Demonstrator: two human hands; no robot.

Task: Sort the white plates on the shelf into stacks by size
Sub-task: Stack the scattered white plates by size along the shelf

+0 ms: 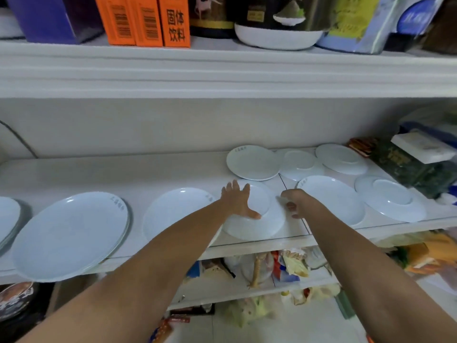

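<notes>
White laminate shelf (123, 174) fills my feed, with plates scattered along it. My left hand (238, 201) lies flat, fingers spread, on the upturned base of a white round ceramic plate lying face down (257, 229). My right hand (298, 203) sits at that plate's three o'clock rim with fingers curled; I cannot tell whether they pinch the edge or only touch it. Both forearms reach straight in, well extended, with the hands close but apart.

I judge the step in hand to be picking up this face-down plate for sorting. The next move calls for a firm hold under the rim, a lift clear of the neighbours, probably a flip, then a match by width.

At nine o'clock a white shallow mid-sized plate (173, 214) passes under my left forearm. Farther at nine o'clock a stack of large white plates (69, 233) overhangs the shelf edge. At twelve o'clock rests a smaller white face-up plate (252, 162). At three o'clock lies a wide white face-up plate (331, 201), with another face-down white plate (395, 201) beyond it.
</notes>
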